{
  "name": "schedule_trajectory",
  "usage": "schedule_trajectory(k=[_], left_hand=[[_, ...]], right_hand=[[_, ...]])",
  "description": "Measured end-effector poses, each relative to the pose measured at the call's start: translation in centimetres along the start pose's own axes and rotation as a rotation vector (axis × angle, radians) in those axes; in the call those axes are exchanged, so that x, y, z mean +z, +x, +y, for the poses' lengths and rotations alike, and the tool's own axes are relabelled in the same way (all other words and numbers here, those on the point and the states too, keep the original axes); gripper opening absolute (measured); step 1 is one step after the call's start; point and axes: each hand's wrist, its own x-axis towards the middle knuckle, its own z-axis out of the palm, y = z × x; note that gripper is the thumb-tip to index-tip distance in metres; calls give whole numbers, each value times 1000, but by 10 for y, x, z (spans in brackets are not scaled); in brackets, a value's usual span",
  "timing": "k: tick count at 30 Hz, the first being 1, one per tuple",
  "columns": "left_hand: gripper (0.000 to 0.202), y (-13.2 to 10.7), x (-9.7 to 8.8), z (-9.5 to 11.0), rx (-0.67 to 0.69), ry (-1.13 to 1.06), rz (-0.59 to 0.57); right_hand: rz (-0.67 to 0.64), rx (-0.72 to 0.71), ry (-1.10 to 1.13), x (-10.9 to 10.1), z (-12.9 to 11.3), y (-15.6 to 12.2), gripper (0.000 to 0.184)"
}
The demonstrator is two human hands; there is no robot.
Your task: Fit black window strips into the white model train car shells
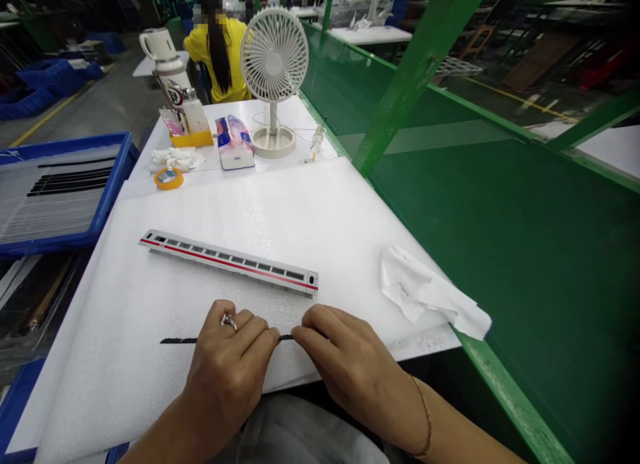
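The strip (179,341) is black, narrow and nearly straight, running side to side through both hands. Its bare end juts out to the left of the left hand (233,364), looking slightly jagged. Between the two hands' fingertips a short stretch shows. The right hand (350,364) hides the other end, so its full length cannot be told.

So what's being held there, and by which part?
A thin black strip; the left hand grips partway along, the right hand toward its hidden right end.
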Motion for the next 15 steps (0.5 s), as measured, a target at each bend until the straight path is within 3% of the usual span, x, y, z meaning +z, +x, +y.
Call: schedule_trajectory(k=[15], left_hand=[[25, -6, 4, -9, -75, -27, -121]], right_hand=[[-71, -8, 22, 14, -1, 10, 21]])
